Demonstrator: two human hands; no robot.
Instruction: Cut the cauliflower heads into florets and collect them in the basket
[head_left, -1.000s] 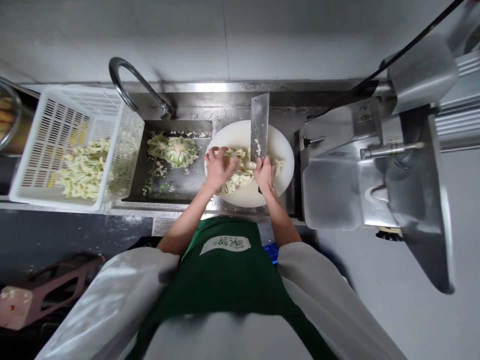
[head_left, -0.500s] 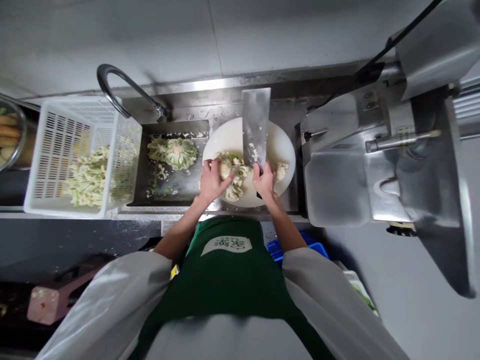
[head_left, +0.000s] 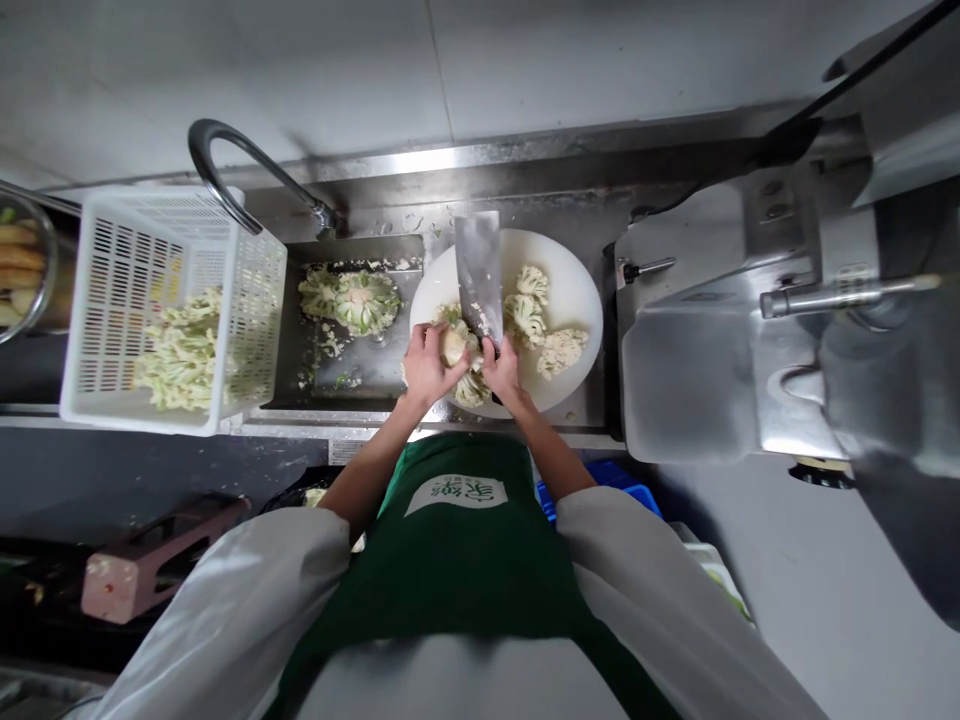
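Note:
My left hand [head_left: 430, 365] is closed around a cauliflower [head_left: 454, 345] on the left part of a round white cutting board [head_left: 566, 265]. In my right hand [head_left: 502, 370] is the handle of a cleaver [head_left: 478, 270]. Its broad blade points away from me, with white crumbs on it, and its lower end is right beside the cauliflower. Cut cauliflower florets [head_left: 526, 308] lie on the board to the right of the blade, and a flatter piece [head_left: 562, 352] lies nearer the right rim.
Left of the board, a steel sink [head_left: 360, 375] holds cauliflower heads [head_left: 366, 303] and scraps. A white perforated basket [head_left: 142, 415] with cut florets [head_left: 180, 355] stands beyond it, under a curved faucet [head_left: 225, 130]. A metal slicing machine [head_left: 686, 385] stands close on the right.
The cleaver has moved left in my right hand, up against the cauliflower. More florets now show on the board to the right of the blade. My left hand keeps its hold.

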